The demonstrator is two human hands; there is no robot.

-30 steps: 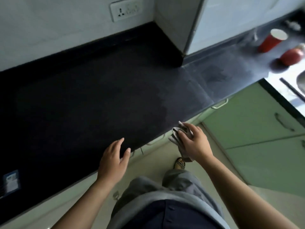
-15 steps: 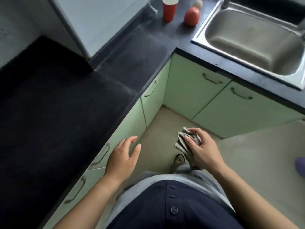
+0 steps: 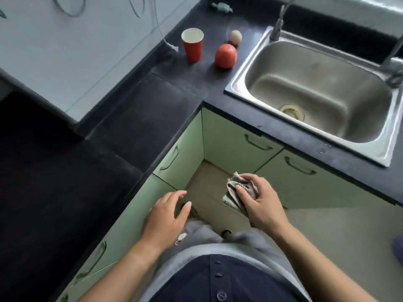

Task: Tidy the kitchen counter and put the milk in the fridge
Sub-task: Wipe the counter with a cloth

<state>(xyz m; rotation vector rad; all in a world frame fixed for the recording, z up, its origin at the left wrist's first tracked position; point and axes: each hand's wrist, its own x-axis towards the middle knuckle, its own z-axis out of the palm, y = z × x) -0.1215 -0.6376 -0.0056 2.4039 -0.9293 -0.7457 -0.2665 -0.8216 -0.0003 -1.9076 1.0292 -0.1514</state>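
— Milk is not seen anywhere, nor the fridge. What is held nearest?

— A grey cloth (image 3: 238, 194) is kept bunched in the right hand (image 3: 259, 203), fingers curled around it, likely so it is ready for wiping. The left hand (image 3: 166, 216) is held loosely spread and empty above the floor.

— And farther off?

— On the dark worktop (image 3: 135, 118), a red cup (image 3: 193, 47), a red fruit (image 3: 225, 56) and a pale ball (image 3: 236, 37) are left beside the sink (image 3: 309, 88), probably to be cleared.
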